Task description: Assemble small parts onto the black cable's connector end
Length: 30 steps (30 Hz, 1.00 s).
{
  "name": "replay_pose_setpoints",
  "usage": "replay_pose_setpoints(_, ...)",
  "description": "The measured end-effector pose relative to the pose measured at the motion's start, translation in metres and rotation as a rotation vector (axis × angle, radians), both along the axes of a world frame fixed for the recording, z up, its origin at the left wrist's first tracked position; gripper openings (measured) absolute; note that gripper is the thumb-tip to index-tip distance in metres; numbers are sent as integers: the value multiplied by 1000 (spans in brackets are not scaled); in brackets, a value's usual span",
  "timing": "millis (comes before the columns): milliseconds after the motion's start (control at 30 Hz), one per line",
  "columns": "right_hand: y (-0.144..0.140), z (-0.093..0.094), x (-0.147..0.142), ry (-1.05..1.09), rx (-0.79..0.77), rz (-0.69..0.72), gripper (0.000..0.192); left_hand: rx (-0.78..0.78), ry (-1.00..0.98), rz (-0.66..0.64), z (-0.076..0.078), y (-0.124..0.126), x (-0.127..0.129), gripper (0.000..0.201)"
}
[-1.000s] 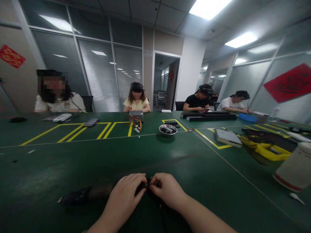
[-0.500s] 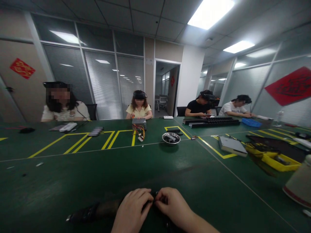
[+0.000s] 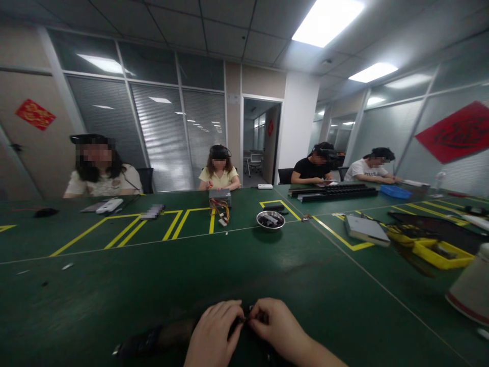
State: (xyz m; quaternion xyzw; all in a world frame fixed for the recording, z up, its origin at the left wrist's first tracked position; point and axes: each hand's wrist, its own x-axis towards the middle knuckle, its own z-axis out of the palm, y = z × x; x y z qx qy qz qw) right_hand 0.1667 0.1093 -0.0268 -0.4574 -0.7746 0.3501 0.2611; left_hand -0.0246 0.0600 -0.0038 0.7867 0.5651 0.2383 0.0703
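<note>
Close in front of me, my left hand [image 3: 217, 329] and my right hand [image 3: 275, 325] meet, fingertips almost touching. Both are closed in a pinch around something small and dark, mostly hidden by the fingers, so its kind does not show. A long dark cylindrical object [image 3: 153, 340] with a shiny metal tip lies on the green table [image 3: 153, 285], reaching out to the left from beneath my left hand. Below my right hand is more dark material, too dim to make out.
A metal bowl [image 3: 271, 227] of dark parts stands ahead. Beyond it are a metal box with wires [image 3: 220, 195] and black rails [image 3: 336, 193]. To the right are a yellow tray [image 3: 443, 262], a silver box [image 3: 367, 229] and a pale container [image 3: 471, 290]. Several people sit opposite.
Both hands appear slightly further right in the picture, still pinching at the same spot together. The whole view has tilted a little. Nothing is visibly let go.
</note>
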Motion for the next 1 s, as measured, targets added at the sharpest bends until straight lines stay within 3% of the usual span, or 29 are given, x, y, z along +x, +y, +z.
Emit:
replay_pose_setpoints(200, -1, 1, 0, 14, -11, 2, 7, 16, -20, 12, -4, 0, -2, 29)
replay_pose_setpoints(333, -2, 3, 0, 13, -7, 15, 8, -6, 8, 20, 1, -3, 0, 18)
replay_pose_setpoints(533, -4, 9, 1, 13, -5, 34, 8, 7, -3, 2, 3, -5, 0, 28)
replay_pose_setpoints(633, -4, 10, 1, 1, -1, 33, 7, -3, -7, 30, 3, -5, 0, 24)
replay_pose_setpoints(1000, 1, 1, 1, -5, 13, 45, 9, 27, 57, 2, 0, 1, 1, 22)
